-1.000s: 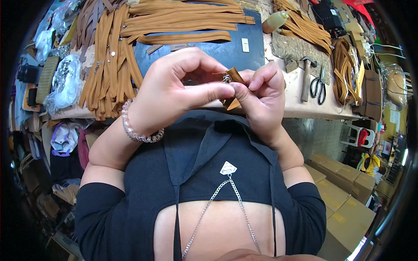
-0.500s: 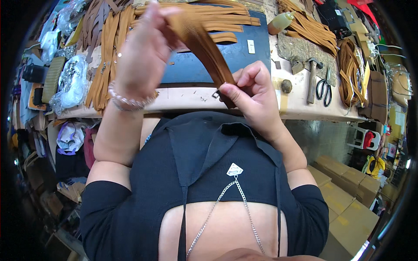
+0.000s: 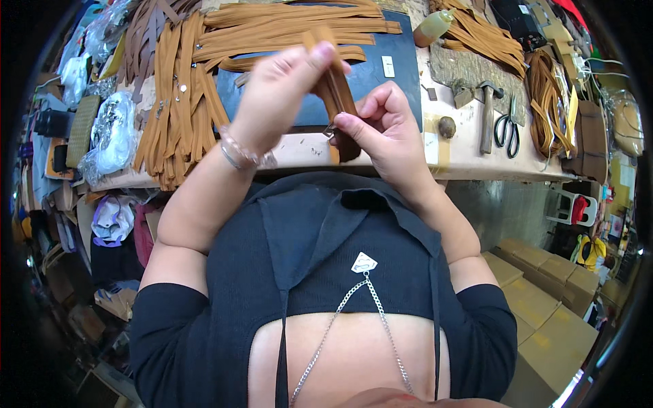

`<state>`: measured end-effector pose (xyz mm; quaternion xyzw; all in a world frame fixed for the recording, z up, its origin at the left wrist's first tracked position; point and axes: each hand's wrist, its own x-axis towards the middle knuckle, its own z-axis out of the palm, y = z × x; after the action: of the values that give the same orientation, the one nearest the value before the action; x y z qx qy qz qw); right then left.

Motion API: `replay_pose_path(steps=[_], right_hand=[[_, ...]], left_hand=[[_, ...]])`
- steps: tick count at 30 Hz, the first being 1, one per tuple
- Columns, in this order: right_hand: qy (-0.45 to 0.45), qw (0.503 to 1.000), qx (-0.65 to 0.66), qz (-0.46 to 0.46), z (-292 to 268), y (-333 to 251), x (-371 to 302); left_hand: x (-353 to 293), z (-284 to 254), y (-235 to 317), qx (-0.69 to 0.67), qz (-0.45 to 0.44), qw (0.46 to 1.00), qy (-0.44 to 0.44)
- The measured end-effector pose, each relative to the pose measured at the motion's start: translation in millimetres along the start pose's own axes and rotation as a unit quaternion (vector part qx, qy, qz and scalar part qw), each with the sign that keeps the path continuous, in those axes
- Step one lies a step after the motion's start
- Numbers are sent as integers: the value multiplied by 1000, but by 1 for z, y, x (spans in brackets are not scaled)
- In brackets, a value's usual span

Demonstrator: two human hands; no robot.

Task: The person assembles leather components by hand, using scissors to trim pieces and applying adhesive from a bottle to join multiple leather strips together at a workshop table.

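Observation:
A brown zipper (image 3: 335, 92) is held up over the near edge of the table between my two hands. My left hand (image 3: 282, 92) is closed on its upper stretch, thumb pressed against the tape. My right hand (image 3: 389, 129) pinches the lower stretch between thumb and fingers. Beside my right thumb hangs a small metal zipper pull (image 3: 329, 130). The zipper's lower end drops below my right hand, near the table edge. Under and beyond my hands lies a dark blue mat (image 3: 394, 85), with several more brown zippers (image 3: 286, 37) spread across its far part.
Brown zipper strips (image 3: 173, 102) with metal pulls lie left of the mat. To the right are a glue bottle (image 3: 433, 28), a hammer (image 3: 488, 115), scissors (image 3: 508, 132) and a coiled bundle of brown strips (image 3: 544, 102). Cardboard boxes (image 3: 544, 299) stand on the floor at the right.
My left hand has come down and right along the zipper, closer to my right hand. The stretch between them is shorter now. My right hand keeps its pinch.

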<state>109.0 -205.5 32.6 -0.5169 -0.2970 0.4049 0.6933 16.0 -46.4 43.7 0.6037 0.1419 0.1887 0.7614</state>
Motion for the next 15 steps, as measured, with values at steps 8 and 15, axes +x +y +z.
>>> replay_pose_path(steps=[8,15], right_hand=[[-3,1000,-29,-4,4,-9,-6],[19,1000,-12,16,3,-14,-9]], left_hand=[[26,-22,16,-29,20,995,96],[29,-18,27,17,34,990,134]])
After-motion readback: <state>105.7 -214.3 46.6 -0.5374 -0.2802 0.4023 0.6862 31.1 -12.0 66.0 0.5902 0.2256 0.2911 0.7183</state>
